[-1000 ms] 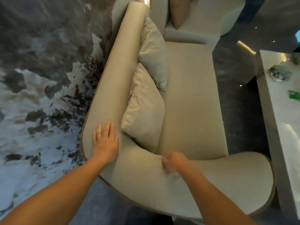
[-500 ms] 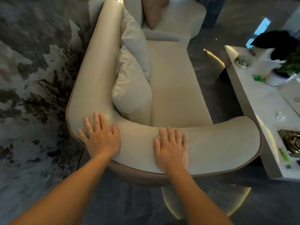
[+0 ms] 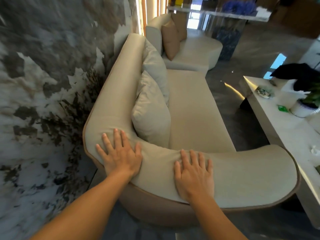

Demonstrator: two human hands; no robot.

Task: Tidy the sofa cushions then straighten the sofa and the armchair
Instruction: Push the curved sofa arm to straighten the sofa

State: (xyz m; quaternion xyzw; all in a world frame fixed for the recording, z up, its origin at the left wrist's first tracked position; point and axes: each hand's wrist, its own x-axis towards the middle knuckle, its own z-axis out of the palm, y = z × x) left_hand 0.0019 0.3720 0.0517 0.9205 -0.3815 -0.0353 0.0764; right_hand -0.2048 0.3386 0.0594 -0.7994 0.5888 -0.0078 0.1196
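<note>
A beige sofa (image 3: pixel 194 108) with brown piping runs away from me along the marbled wall. Two beige cushions lean upright against its backrest: a near cushion (image 3: pixel 152 116) and a far cushion (image 3: pixel 155 68) partly behind it. My left hand (image 3: pixel 119 153) lies flat, fingers spread, on the near corner of the backrest. My right hand (image 3: pixel 194 172) presses flat on the curved near armrest. Neither hand holds anything. Beyond the sofa stands a beige armchair (image 3: pixel 195 51) with a brown cushion (image 3: pixel 170 38) leaning against its back.
A dark grey and white marbled wall (image 3: pixel 43 84) sits tight against the sofa's left side. A long white table (image 3: pixel 285 129) on the right carries a potted plant (image 3: pixel 310 101), a small dish and scraps. Glossy dark floor (image 3: pixel 230 94) separates sofa and table.
My right hand went from a closed grip on the armrest to lying flat on it. The view pulled back and tilted up, bringing the armchair and table into sight.
</note>
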